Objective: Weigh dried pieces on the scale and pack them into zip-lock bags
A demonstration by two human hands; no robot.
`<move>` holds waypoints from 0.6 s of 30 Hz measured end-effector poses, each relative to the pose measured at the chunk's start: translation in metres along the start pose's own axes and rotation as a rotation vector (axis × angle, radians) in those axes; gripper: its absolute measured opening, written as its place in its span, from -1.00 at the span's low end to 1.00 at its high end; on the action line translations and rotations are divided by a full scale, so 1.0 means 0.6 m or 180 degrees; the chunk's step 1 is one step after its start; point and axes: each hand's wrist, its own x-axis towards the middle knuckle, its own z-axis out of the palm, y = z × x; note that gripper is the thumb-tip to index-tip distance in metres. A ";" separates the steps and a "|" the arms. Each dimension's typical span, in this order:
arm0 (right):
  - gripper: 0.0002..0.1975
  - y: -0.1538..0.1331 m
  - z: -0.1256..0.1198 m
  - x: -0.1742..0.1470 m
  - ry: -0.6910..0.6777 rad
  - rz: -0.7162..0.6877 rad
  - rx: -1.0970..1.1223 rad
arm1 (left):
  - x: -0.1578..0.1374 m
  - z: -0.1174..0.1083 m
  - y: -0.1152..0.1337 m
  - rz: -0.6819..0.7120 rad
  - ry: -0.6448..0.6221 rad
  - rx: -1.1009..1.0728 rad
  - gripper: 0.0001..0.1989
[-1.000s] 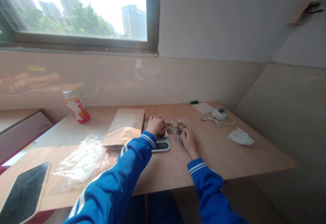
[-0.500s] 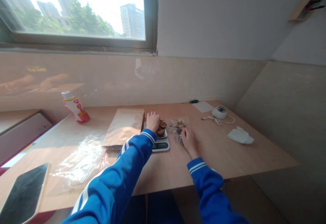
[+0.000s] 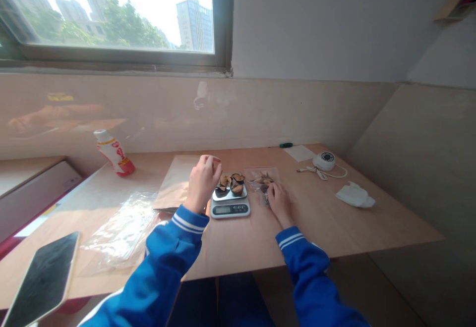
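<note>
A small digital kitchen scale [image 3: 230, 208] carries several dark brown, curled dried slices [image 3: 237, 189], which look like dried mushroom, on its metal plate. Just left of it, my left hand [image 3: 203, 181] is raised over the kraft paper bag [image 3: 174, 186], fingers loosely bent and thumb apart, with nothing visible in them. To the right of the scale lies a clear zip bag [image 3: 253, 173] containing pale dried pieces [image 3: 265, 178]. My right hand [image 3: 278, 199] grips the near part of this bag; its fingers partly cover the bag's opening.
Clear plastic bags [image 3: 122, 228] lie at the left, near a tablet [image 3: 46, 272]. A red-and-white bottle [image 3: 115, 153] stands behind them. On the right are a white round device with a cable [image 3: 324, 161], crumpled white tissue [image 3: 355, 195], a paper sheet [image 3: 299, 153] and a green-handled tool [image 3: 286, 145].
My left hand has lifted off the scale and moved left, uncovering the slices and the display. My right hand stays at the zip bag. The head view has shifted slightly.
</note>
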 end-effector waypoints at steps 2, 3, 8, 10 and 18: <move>-0.66 -0.001 -0.001 0.000 0.0004 -0.0003 0.0018 | -0.032 -0.024 -0.013 -0.0242 -0.0032 -0.0116 -0.74; -0.66 -0.001 -0.001 0.000 0.0013 -0.0004 0.0033 | -0.050 -0.032 -0.024 -0.0380 -0.0108 -0.0181 -0.73; -0.67 0.000 -0.002 0.001 0.0006 -0.0005 0.0067 | -0.151 -0.027 -0.097 -0.0849 -0.0525 -0.0390 -0.73; -0.67 0.000 -0.003 0.001 -0.0008 0.0002 0.0044 | -0.189 -0.013 -0.124 -0.0834 -0.0552 -0.0321 -0.73; -0.67 -0.008 -0.011 0.000 0.0009 0.0022 0.0012 | -0.251 0.013 -0.153 -0.0829 -0.0627 -0.0366 -0.75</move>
